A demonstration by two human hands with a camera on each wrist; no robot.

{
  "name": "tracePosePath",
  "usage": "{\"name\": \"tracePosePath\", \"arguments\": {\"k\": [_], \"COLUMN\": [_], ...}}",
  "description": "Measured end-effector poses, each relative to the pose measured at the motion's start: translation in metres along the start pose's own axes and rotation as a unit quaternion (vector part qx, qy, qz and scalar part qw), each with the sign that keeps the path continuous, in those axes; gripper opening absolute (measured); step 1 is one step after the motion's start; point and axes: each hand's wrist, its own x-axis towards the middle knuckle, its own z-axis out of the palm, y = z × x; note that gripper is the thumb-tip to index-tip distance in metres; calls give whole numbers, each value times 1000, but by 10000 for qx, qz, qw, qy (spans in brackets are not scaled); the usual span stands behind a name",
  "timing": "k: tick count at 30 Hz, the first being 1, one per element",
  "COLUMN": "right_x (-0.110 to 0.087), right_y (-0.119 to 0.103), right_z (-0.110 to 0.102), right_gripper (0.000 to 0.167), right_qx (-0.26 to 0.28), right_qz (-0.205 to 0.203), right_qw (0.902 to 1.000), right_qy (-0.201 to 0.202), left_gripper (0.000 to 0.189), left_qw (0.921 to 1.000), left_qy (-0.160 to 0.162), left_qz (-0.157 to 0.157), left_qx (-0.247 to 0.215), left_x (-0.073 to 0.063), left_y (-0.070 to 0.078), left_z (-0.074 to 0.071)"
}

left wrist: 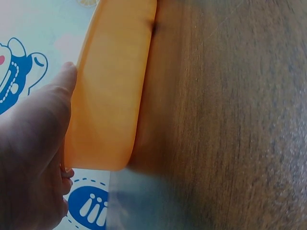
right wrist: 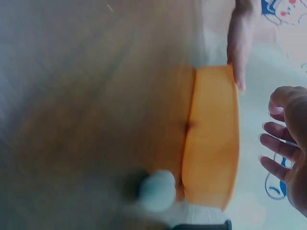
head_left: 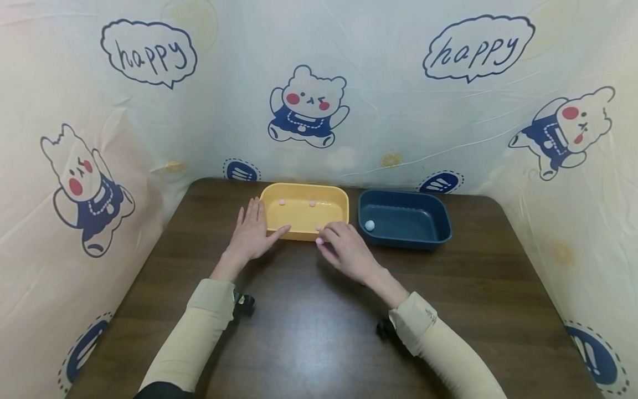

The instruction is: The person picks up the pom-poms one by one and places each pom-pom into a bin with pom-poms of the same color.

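Two hands worked at one yellow tray [head_left: 299, 216]; the right hand [head_left: 351, 256] formed the grip, its thumb and forefinger brought together at the tips on a small pink ball [head_left: 319, 241]; in the right wrist view, its other three fingers extended loosely, apart from the pinch; the held ball appeared at the near wall of the tray, toward the right corner; its height above the tabletop [head_left: 299, 321] could not be told.

The left hand [head_left: 251, 233] was positioned left of the grip, holding no ball; its fingers lay straight along the left end of the tray, and its thumb spread to the near rim.

Inside the tray, one loose pink ball [head_left: 319, 228] lay just beyond the grip; a second pink ball [head_left: 312, 204] lay farther beyond, near the far wall; a third pink ball [head_left: 282, 202] lay beyond and to the left.

Right of the grip stood a dark blue tray [head_left: 413, 221], with a pale blue ball [head_left: 370, 225] in its near left corner; another blue ball [right wrist: 158, 190], blurred, showed in front of the yellow tray in the right wrist view.
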Motion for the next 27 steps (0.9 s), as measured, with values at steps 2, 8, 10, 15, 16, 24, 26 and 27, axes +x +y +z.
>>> {"name": "tracePosePath", "arguments": {"k": [2, 8, 10, 15, 16, 24, 26, 27], "right_x": [2, 7, 8, 11, 12, 21, 25, 27], "right_y": [5, 13, 15, 19, 20, 28, 30, 32], "right_z": [-3, -8, -8, -7, -7, -6, -5, -4], "right_gripper": [12, 11, 12, 10, 10, 15, 16, 15], "right_qx": [75, 87, 77, 72, 90, 137, 199, 231], "right_qz": [131, 370, 405, 402, 400, 537, 631, 673], "right_qw": [9999, 9993, 9991, 9992, 9992, 9985, 9978, 9975], "right_qy": [10, -68, -66, 3, 15, -22, -35, -23], "left_gripper": [124, 123, 123, 123, 123, 123, 123, 123], "left_qw": [10000, 10000, 10000, 10000, 10000, 10000, 10000, 10000], "left_qy": [-14, -45, -49, -42, -39, -61, -49, -42], "left_qz": [-14, -20, -20, -14, -12, -23, -23, -19], "left_qx": [8, 12, 9, 35, 32, -3, 13, 15], "left_x": [0, 1, 0, 0, 0, 0, 0, 0], "left_y": [0, 1, 1, 0, 0, 0, 0, 0], "left_z": [0, -1, -1, 0, 0, 0, 0, 0]}}
